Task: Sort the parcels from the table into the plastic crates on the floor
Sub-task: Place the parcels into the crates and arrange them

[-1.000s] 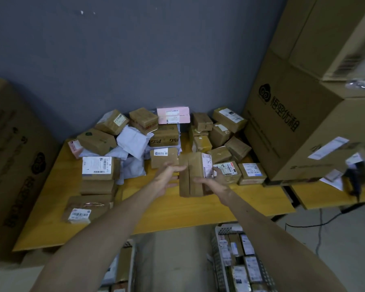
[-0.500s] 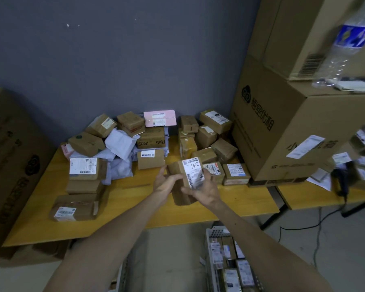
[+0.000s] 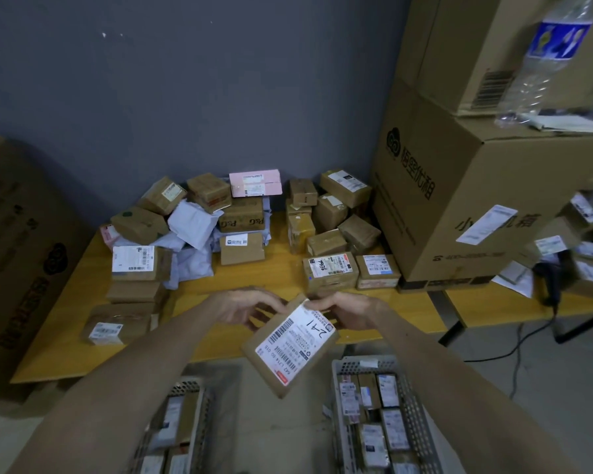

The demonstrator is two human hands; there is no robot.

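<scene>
A person's two bare forearms reach forward over a yellow wooden table (image 3: pixel 65 336). The left hand (image 3: pixel 243 307) has its fingers loosely curled on the upper left edge of a flat brown parcel (image 3: pixel 288 347). The right hand (image 3: pixel 348 311) pinches the parcel's upper right corner. The parcel is off the table, held tilted in the air just past the table's near edge. Its white shipping label faces the camera, with barcodes and a handwritten "2-41".

A large printed carton (image 3: pixel 21 251) stands against the table's left end. On the table's left part, a brown box with a white label (image 3: pixel 137 263) sits on top of two other brown boxes. Behind it, towards the table's back edge, brown boxes and white poly mailers (image 3: pixel 194 222) are heaped, with a pink box (image 3: pixel 255 183) on top. More small brown boxes crowd the table's back right. One labelled box (image 3: pixel 329 271) lies just beyond the right hand. A big carton (image 3: pixel 459 200) fills the table's right end, with a clear water bottle (image 3: pixel 545 63) on top of it.

A strip of bare tabletop runs along the table's near edge under both hands. On the floor in front of the table stand two perforated plastic crates, left (image 3: pixel 194 391) and right (image 3: pixel 370 364). Both hold labelled parcels, and bare floor shows between them. A black cable (image 3: pixel 514 354) trails on the floor right of the table.
</scene>
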